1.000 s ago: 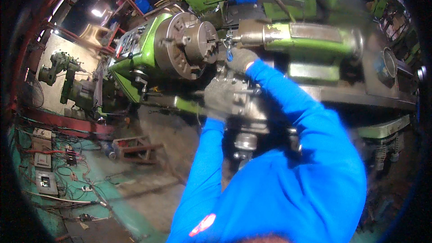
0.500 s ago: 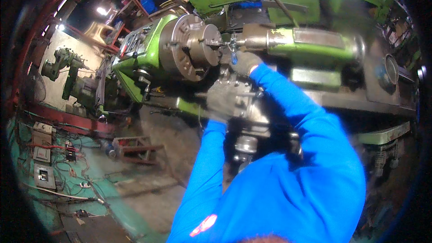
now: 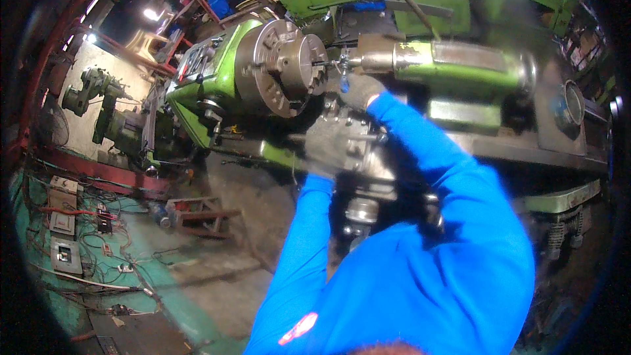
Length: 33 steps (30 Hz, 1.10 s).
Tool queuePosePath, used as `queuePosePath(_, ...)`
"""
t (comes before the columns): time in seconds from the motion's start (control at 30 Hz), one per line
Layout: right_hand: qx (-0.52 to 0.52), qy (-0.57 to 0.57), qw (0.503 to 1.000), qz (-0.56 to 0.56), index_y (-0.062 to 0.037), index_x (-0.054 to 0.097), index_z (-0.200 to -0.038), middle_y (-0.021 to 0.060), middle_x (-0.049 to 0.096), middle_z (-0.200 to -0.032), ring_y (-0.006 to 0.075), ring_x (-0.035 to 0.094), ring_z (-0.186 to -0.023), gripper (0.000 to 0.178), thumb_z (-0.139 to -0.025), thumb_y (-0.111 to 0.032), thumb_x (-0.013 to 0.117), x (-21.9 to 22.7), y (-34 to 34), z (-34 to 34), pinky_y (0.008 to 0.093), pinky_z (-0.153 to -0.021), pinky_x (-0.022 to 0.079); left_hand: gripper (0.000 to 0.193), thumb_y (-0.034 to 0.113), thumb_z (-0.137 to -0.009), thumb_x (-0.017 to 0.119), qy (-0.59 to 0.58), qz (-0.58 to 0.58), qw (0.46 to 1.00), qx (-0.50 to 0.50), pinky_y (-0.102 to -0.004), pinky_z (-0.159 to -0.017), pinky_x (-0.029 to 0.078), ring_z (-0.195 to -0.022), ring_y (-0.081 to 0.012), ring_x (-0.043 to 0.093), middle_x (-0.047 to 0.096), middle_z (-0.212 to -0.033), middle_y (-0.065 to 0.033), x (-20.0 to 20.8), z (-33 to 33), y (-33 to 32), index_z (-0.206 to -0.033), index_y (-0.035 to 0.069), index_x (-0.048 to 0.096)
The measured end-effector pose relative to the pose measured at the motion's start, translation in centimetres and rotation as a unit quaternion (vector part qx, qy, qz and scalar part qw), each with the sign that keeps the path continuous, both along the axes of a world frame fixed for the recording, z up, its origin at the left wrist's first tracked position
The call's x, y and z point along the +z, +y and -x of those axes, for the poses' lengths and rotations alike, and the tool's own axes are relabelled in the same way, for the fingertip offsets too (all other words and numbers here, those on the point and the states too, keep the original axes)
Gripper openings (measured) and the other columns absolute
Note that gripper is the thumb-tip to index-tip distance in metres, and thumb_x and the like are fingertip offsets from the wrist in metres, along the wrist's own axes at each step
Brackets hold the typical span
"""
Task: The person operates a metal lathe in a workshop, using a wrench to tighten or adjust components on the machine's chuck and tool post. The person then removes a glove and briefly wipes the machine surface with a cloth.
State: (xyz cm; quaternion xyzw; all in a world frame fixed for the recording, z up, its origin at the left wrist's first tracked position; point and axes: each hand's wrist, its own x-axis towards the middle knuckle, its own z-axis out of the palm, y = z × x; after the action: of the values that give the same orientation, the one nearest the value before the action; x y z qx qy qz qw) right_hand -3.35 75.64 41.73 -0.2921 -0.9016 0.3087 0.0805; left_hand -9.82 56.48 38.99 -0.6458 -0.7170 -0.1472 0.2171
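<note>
My right hand, in a grey work glove, is closed around the blue handle of a small metal tool. The tool's upper end sits between the lathe chuck and the tailstock quill. A thin dark bit reaches out from the round metal workpiece in the chuck. Lower and to the left, my left hand, gloved too, lies over the lathe carriage beside a horizontal metal bar. Its fingers are too blurred and dark to make out.
The green tailstock stands at right, the green headstock at left. A metal rod leans behind the bed. A rusty frame and electrical boxes with cables lie on the floor at left.
The whole view has shifted slightly. Both hands keep nearly the same places on the lathe, the right one still at the blue handle.
</note>
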Motion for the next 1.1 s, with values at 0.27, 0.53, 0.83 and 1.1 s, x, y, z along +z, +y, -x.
queuePosePath(0.27, -0.046, 0.015, 0.999, -0.010, -0.0005, 0.070, -0.111, 0.0305, 0.071, -0.111, 0.0449, 0.068, -0.107, 0.049, -0.097, -0.046, 0.057, -2.6, 0.8, 0.4, 0.0518, -0.097, 0.052, 0.020, 0.023, -0.087, 0.059, -0.014, -0.034, 0.999, -0.016, -0.0486, -0.081, 0.053, -0.091, -0.0343, 0.066, 0.071, -0.091, -0.0119, -1.3, 0.7, -0.1, -0.093, 0.011, 0.074)
queuePosePath(0.53, -0.035, -0.028, 0.999, 0.020, -0.0077, 0.071, -0.123, 0.0238, 0.071, -0.121, 0.0416, 0.067, -0.115, 0.055, -0.098, -0.053, 0.053, -1.3, 0.6, 0.4, 0.0485, -0.103, 0.051, 0.020, 0.023, -0.088, 0.059, -0.026, -0.046, 0.998, -0.032, -0.0483, -0.081, 0.053, -0.091, -0.0357, 0.066, 0.071, -0.091, -0.0130, -0.6, 0.3, -0.2, -0.093, 0.011, 0.074)
queuePosePath(0.83, -0.026, -0.007, 1.000, 0.015, -0.0048, 0.070, -0.120, 0.0263, 0.070, -0.120, 0.0436, 0.066, -0.114, 0.056, -0.099, -0.053, 0.050, -0.6, 0.4, -0.3, 0.0497, -0.103, 0.050, 0.021, 0.025, -0.089, 0.059, -0.035, 0.009, 0.999, -0.013, -0.0499, -0.082, 0.053, -0.090, -0.0368, 0.066, 0.071, -0.093, -0.0131, -0.4, 0.4, -0.2, -0.093, 0.011, 0.073)
queuePosePath(1.1, -0.030, -0.023, 0.999, 0.000, -0.0078, 0.071, -0.123, 0.0246, 0.070, -0.124, 0.0421, 0.066, -0.117, 0.053, -0.100, -0.049, 0.047, -0.5, -0.1, 0.3, 0.0494, -0.104, 0.050, 0.021, 0.023, -0.089, 0.058, -0.023, -0.021, 0.999, -0.035, -0.0492, -0.085, 0.053, -0.091, -0.0363, 0.066, 0.071, -0.093, -0.0140, -0.3, 0.5, -0.3, -0.091, 0.009, 0.073)
